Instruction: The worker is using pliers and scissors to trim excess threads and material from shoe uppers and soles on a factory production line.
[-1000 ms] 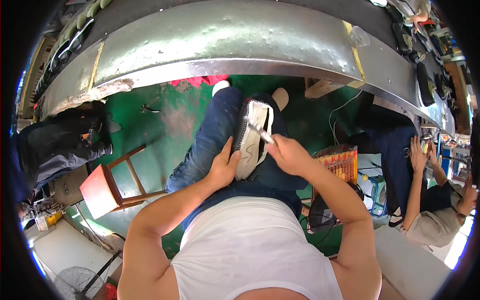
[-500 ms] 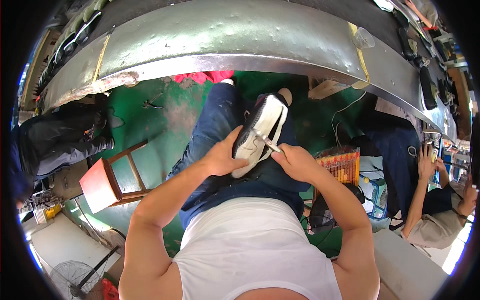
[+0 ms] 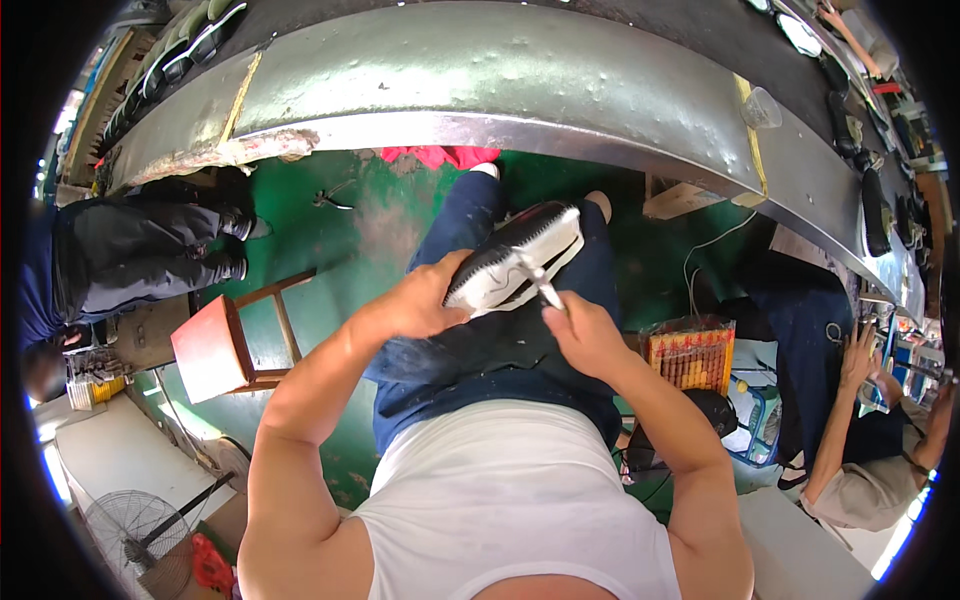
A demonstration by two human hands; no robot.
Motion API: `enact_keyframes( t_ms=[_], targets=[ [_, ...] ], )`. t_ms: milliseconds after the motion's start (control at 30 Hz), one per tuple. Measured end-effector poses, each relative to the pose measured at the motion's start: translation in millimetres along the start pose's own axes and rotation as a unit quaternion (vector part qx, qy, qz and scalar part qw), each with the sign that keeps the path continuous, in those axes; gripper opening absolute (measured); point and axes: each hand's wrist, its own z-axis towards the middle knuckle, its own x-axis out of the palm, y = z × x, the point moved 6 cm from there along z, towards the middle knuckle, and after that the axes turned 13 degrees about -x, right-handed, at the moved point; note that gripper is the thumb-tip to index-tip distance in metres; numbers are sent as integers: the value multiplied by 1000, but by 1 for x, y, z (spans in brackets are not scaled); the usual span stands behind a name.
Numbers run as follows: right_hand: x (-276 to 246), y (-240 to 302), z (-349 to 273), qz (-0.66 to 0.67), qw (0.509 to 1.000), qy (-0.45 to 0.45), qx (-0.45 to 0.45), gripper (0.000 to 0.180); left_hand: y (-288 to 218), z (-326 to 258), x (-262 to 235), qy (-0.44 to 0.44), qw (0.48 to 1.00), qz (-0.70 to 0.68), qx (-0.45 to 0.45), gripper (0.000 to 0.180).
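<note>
A shoe (image 3: 490,284) with a dark stitched edge and a whitish underside lies tilted over my thighs, bottom up. My left hand (image 3: 425,298) is wrapped round its near left end. In my right hand (image 3: 583,330) is a small metal hammer (image 3: 542,280), gripped by its handle. The hammer's head is at the shoe's underside; whether it touches I cannot tell. A loose, pale strip runs along the shoe's right side. My left palm and the end of the shoe under it are hidden.
A metal-faced bench (image 3: 450,85) with several shoes along its ends curves ahead. A red-topped stool (image 3: 213,345) stands left, a packaged bundle (image 3: 692,355) right. Pliers-like metal (image 3: 333,197) lie on the green floor. Other people are at both sides; a fan (image 3: 140,540) stands lower left.
The shoe has turned, its far end swinging right and its near end left with my left hand. The hammer now points more steeply up. The whole view has shifted slightly.
</note>
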Motion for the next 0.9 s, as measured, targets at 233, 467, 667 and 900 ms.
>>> enact_keyframes(
  t_ms=[233, 467, 667, 900],
  targets=[
    [-35, -52, -36, 261, 943, -160, 128, 31, -85, -12, -58, -213, 846, -377, 310, 52],
    [-50, -50, -40, 254, 950, -137, 123, 23, -25, 103, 44, -35, 989, -135, 56, 63],
    [-34, -20, -39, 151, 973, 86, 152, 22, -23, 44, 40, -209, 974, -88, 24, 23],
    [-37, -15, -5, 229, 927, 196, 223, 23, -38, 37, 51, -294, 953, 15, 67, 18]
  ],
)
